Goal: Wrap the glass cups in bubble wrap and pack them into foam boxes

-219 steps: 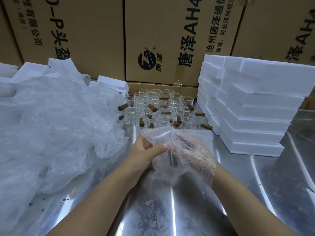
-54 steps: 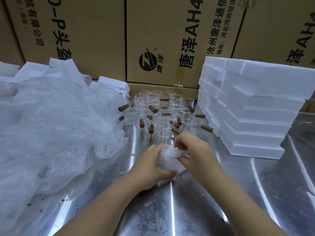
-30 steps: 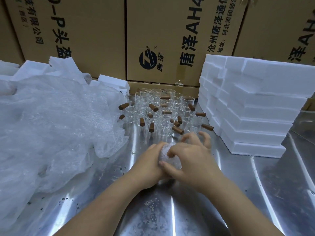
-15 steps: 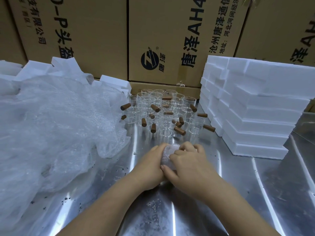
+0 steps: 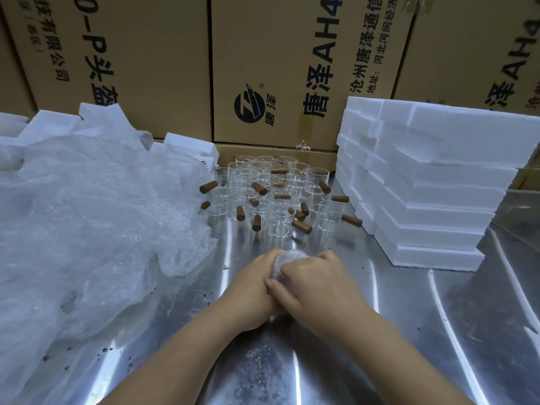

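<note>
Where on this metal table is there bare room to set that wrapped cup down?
Bare table lies beyond the right hand, in front of the foam boxes, and near the person around the forearms. Crowded: glass cups stand packed behind the wrapped cup; bubble wrap covers the left side.

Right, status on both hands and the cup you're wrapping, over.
Left hand and right hand both grip the bubble-wrapped cup at the steel table. Unwrapped glass cups just beyond. Foam boxes stacked to the right, path looks open.
</note>
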